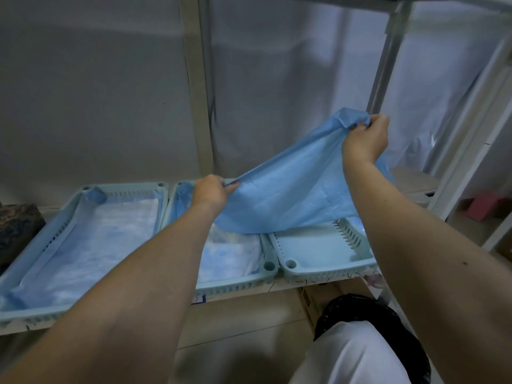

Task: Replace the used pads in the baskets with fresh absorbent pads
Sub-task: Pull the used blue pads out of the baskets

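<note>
At the centre of the frame, the left hand [210,191] pinches one corner of the blue pad [299,195], and the right hand [365,137], higher to the right, grips another. The sheet hangs stretched between them, probably to spread it open over the bare right basket [327,268]. The left basket [30,245] and middle basket [235,284] already hold pads.

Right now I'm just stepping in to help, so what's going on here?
A person is spreading a blue pad above the baskets. The left hand pinches one corner low, the right hand holds another corner high. The right basket is bare; the left basket and middle basket hold pads.
</note>
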Demonstrator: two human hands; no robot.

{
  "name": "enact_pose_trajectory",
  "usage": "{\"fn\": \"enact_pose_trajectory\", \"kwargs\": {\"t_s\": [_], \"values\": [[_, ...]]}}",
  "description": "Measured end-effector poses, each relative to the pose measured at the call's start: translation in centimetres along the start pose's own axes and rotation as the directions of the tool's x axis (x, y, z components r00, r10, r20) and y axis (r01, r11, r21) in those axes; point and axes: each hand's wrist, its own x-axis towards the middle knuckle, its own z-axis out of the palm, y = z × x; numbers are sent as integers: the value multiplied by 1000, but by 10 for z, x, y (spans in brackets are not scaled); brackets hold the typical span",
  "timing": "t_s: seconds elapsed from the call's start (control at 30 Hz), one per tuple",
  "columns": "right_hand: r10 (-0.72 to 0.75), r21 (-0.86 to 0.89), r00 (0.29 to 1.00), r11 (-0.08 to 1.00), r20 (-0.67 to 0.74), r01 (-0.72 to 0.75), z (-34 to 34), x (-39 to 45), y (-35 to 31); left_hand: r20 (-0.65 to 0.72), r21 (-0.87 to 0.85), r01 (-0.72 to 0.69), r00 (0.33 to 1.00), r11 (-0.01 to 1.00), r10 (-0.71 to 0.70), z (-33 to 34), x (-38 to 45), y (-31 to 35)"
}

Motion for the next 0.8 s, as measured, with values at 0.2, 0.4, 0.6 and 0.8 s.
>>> {"fn": "enact_pose_trajectory", "kwargs": {"t_s": [0.2,0.4,0.6,0.8], "values": [[52,-15,999,999,-1,-52,3,25,17,-183,95,-109,975,989,125,-24,26,8],[194,86,966,974,168,-211,26,47,29,-312,105,97,948,990,-60,-40,63,37],[320,436,860,758,398,-485,45,56,40,-394,34,97,916,995,-75,-32,96,50],[460,615,800,517,386,-595,41,53,57,-574,-13,-100,815,995,74,-5,91,40]]}}
